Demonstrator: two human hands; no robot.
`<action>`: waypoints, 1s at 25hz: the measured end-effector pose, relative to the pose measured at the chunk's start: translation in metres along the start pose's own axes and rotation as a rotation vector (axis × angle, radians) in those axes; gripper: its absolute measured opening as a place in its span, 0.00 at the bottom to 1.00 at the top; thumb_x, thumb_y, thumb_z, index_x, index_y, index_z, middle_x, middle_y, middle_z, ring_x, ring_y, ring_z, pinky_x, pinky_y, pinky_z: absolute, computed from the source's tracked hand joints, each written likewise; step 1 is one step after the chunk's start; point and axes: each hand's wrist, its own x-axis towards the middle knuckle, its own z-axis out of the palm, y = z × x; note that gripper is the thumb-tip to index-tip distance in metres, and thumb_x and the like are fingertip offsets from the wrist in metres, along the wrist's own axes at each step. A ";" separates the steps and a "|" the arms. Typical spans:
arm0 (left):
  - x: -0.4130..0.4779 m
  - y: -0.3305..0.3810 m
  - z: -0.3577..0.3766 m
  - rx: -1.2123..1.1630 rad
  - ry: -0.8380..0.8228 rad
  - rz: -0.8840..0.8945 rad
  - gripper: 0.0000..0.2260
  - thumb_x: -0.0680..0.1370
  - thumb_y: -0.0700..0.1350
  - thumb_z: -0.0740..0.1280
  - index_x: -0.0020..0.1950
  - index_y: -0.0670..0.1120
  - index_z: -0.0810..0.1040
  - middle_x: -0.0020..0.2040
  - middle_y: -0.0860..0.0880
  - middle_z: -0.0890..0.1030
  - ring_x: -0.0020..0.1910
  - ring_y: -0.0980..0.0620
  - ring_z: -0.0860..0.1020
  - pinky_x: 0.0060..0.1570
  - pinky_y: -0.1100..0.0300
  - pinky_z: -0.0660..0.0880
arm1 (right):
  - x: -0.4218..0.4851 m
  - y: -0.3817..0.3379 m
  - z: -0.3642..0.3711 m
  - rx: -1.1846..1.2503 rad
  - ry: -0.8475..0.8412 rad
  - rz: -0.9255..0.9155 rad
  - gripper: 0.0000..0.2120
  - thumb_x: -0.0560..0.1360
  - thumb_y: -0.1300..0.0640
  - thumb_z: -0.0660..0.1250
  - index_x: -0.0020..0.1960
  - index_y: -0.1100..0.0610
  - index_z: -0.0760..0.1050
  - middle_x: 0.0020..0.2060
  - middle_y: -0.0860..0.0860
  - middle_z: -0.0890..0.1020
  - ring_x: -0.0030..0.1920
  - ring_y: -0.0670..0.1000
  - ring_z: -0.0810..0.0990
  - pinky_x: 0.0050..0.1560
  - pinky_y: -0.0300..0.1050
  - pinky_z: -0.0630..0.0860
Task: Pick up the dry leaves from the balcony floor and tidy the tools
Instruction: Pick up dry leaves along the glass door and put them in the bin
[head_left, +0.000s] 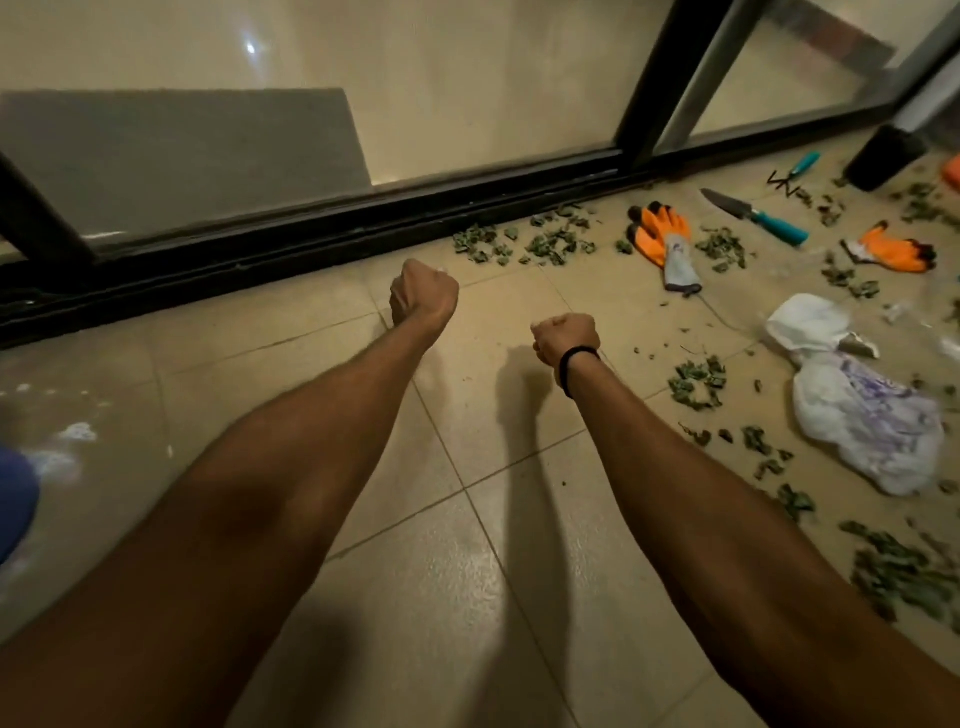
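Both arms stretch out over the beige tiled floor (467, 545). My left hand (423, 293) and my right hand (563, 338) are curled into fists and hold nothing. Dry green leaves lie scattered to the right: one heap by the door track (550, 241), another near the white plastic bag (696, 384), more at the lower right (898, 571). The tools lie at the far right: a teal-handled trowel (753, 215), a teal-handled hand rake (795, 171) and two orange work gloves (662, 234), (893, 249). The hands are well left of all of these.
A crumpled white plastic bag (857, 410) lies on the floor at the right. A black pot (885, 156) stands in the far right corner. The dark sliding door track (311, 234) and glass panels run along the far side.
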 end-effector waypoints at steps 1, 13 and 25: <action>0.005 -0.005 0.007 0.016 0.006 0.006 0.13 0.82 0.49 0.63 0.60 0.42 0.78 0.58 0.43 0.81 0.56 0.42 0.79 0.45 0.56 0.68 | 0.009 0.010 0.002 -0.077 0.047 -0.027 0.08 0.72 0.55 0.73 0.38 0.58 0.78 0.39 0.57 0.84 0.43 0.57 0.83 0.47 0.52 0.81; 0.032 -0.035 0.099 -0.069 0.061 0.124 0.07 0.81 0.51 0.63 0.55 0.49 0.75 0.52 0.49 0.81 0.49 0.50 0.78 0.40 0.58 0.69 | 0.013 0.042 -0.050 -1.209 -0.713 0.291 0.19 0.68 0.48 0.78 0.50 0.61 0.80 0.38 0.53 0.83 0.37 0.50 0.79 0.47 0.44 0.81; 0.062 0.058 0.075 0.337 -0.167 0.001 0.30 0.76 0.45 0.70 0.74 0.41 0.62 0.70 0.36 0.68 0.67 0.36 0.71 0.62 0.46 0.71 | 0.034 -0.104 0.001 -0.754 -0.266 -0.121 0.27 0.69 0.45 0.77 0.57 0.63 0.76 0.52 0.58 0.82 0.52 0.58 0.81 0.51 0.50 0.80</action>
